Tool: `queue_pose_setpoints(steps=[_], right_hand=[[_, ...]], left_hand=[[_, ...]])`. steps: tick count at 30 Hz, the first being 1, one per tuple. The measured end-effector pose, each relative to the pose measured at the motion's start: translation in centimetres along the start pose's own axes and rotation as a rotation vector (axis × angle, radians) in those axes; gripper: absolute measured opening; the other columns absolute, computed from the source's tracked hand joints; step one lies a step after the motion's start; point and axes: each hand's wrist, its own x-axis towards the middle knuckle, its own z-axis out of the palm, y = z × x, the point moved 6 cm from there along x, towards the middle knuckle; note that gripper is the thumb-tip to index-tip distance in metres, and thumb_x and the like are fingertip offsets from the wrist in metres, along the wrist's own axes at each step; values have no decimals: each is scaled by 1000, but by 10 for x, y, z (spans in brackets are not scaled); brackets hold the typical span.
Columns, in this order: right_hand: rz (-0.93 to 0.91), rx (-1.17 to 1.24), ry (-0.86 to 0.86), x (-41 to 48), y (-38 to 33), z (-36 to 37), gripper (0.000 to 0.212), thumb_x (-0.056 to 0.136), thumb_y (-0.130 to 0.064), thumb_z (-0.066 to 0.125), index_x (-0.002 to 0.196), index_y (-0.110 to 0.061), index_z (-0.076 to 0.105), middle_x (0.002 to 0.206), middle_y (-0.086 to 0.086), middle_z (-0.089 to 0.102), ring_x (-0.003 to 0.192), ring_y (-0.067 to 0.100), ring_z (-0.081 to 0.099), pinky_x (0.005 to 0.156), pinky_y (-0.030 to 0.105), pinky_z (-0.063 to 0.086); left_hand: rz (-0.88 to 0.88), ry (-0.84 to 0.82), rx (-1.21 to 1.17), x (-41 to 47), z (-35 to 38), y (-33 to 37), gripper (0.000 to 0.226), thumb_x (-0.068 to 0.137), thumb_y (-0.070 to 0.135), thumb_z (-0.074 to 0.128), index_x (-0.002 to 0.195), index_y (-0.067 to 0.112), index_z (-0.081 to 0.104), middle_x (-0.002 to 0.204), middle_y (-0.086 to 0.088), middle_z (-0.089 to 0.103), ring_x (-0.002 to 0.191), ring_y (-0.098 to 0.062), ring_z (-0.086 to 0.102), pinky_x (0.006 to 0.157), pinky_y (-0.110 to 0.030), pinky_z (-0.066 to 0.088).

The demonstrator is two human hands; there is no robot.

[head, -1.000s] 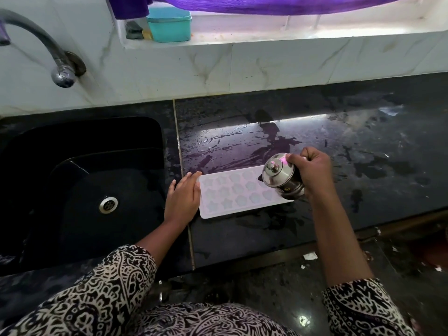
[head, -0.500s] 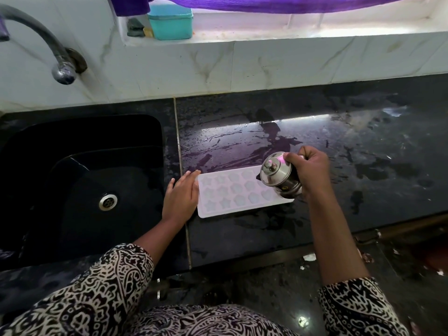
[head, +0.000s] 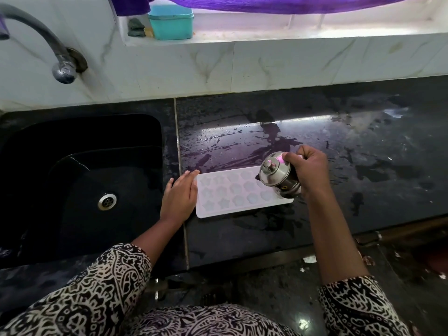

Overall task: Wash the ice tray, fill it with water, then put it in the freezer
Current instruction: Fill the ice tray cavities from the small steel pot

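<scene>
A white ice tray [head: 232,192] with star and flower shaped moulds lies flat on the wet black counter [head: 339,146], just right of the sink. My left hand [head: 180,195] rests flat against the tray's left edge, fingers together. My right hand [head: 306,172] grips a small lidded steel jug [head: 278,175], tilted leftward over the tray's right end, which it partly hides. No stream of water is visible.
The black sink [head: 84,180] with its drain [head: 107,201] lies to the left, under a steel tap [head: 61,69]. A teal box [head: 171,21] sits on the window ledge below a purple cloth [head: 266,3]. The counter's front edge runs near my body.
My right hand and the jug have shifted slightly left over the tray's right end. My left hand stays against the tray's left edge.
</scene>
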Motion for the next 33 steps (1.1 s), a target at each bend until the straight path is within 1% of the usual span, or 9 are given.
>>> queue_pose_setpoints(steps=[5,10,13,15,18,21,24,28,33], right_hand=[[4,4,6,3,2,-1,36,79,-6,67,59,-18,40,55,-2,45,37,-3,41,42,16,40],[26,34,-3,4,5,0,35,81,-7,66,59,-18,41,57,-4,49,42,-1,46,47,20,43],[72,139,-3,7,11,-1,37,80,-6,66,57,-19,39,47,-11,48,41,-1,45,47,19,41],[105,225,-2,10,15,-2,39,79,-5,66,56,-19,37,42,-12,45,40,2,42,46,19,39],[178,377,-1,13,23,-6,41,79,-1,66,55,-18,37,43,-9,46,45,8,43,49,22,41],[211,468,0,14,27,-11,38,80,0,64,56,-17,40,45,-6,50,46,9,48,49,20,45],[178,447,15,16,28,-17,37,78,0,65,57,-16,40,45,-7,50,44,8,48,48,19,44],[125,350,40,19,28,-25,40,76,-2,67,54,-18,38,48,-5,46,48,11,40,49,22,40],[79,254,64,16,23,-30,40,77,-3,66,55,-18,36,41,-12,43,39,2,37,44,16,37]], left_hand=[[-2,1,0,0,0,0,39,102,24,32,139,23,46,142,1,50,139,-9,32,115,-38,15],[-7,-2,8,1,1,-2,39,102,25,32,139,24,46,142,2,50,139,-8,32,115,-38,15],[-4,-7,17,1,1,-2,40,103,26,31,139,24,46,143,2,49,140,-8,31,115,-38,14],[-5,-6,18,0,1,-2,40,103,27,31,139,24,46,143,2,49,140,-8,31,115,-38,14],[-1,-2,19,1,1,-2,39,103,27,30,139,24,46,143,1,50,140,-9,32,115,-38,15],[3,1,23,1,2,-3,40,103,27,30,139,24,47,142,1,50,139,-9,32,115,-39,16],[2,5,23,2,2,-3,39,103,27,30,138,24,47,142,1,50,139,-9,33,115,-39,16],[-8,-5,20,2,2,-2,46,98,33,25,138,23,48,142,1,51,139,-9,33,115,-40,16],[-14,3,11,2,1,-1,39,103,25,32,138,23,48,142,1,50,139,-9,33,115,-39,15]])
